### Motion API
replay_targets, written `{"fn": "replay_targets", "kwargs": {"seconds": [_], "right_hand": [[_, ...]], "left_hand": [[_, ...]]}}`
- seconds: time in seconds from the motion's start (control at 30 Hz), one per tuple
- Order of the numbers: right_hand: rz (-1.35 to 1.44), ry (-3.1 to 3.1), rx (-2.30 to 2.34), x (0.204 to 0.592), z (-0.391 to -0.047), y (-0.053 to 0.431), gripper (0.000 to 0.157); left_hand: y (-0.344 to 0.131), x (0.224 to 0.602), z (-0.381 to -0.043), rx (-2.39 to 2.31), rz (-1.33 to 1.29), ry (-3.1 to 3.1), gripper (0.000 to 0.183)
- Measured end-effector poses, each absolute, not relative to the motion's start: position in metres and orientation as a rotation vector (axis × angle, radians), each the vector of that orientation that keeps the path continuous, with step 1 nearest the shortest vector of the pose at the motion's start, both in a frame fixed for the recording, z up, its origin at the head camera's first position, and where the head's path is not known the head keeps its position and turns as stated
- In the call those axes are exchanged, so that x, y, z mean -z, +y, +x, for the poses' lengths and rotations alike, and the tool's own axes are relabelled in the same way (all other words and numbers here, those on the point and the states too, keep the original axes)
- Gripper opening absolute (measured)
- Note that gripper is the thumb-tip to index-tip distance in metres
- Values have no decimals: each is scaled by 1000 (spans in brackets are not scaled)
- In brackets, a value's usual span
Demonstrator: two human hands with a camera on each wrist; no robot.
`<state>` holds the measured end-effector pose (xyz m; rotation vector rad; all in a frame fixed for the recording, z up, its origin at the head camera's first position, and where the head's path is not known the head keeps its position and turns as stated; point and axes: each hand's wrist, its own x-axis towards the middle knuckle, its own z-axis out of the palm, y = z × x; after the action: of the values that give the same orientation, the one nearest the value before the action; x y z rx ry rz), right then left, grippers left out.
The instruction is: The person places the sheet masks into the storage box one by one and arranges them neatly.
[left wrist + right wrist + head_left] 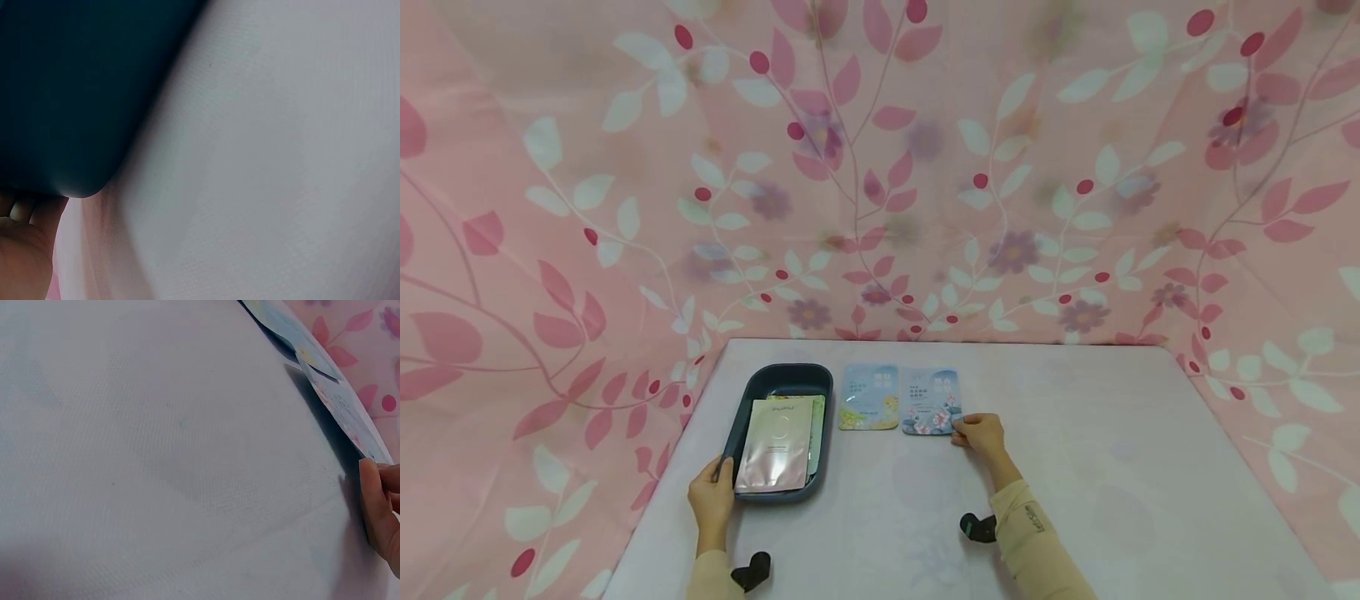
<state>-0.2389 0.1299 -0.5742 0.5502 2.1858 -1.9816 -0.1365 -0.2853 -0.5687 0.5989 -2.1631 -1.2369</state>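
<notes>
My left hand (711, 500) grips the near left rim of a dark blue tray (786, 379). The left wrist view shows the tray's underside (75, 94) close up, with the left hand (25, 244) beneath its edge. Inside the tray lie a pale green-and-pink sheet mask packet (775, 446) and a green packet (817, 429) partly under it. My right hand (981, 437) pinches the lower right corner of a blue floral sheet mask packet (931, 400). In the right wrist view that packet (344, 412) is edge-on, its held side raised off the table.
A blue-and-yellow packet (868, 396) lies between the tray and the floral packet, side by side with the latter. All are on a white-covered table (1112, 467). A pink floral curtain (880, 208) stands behind. Dark wrist devices (977, 527) hang at both sleeves.
</notes>
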Motion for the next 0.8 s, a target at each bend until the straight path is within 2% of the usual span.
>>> {"fn": "replay_targets", "kwargs": {"seconds": [0.23, 0.8], "right_hand": [[545, 2068, 2057, 569, -235, 134, 26], [391, 2101, 2203, 548, -228, 137, 30]], "left_hand": [[-285, 570, -136, 1226, 595, -2175, 22], [-285, 570, -137, 1261, 599, -2172, 24]]}}
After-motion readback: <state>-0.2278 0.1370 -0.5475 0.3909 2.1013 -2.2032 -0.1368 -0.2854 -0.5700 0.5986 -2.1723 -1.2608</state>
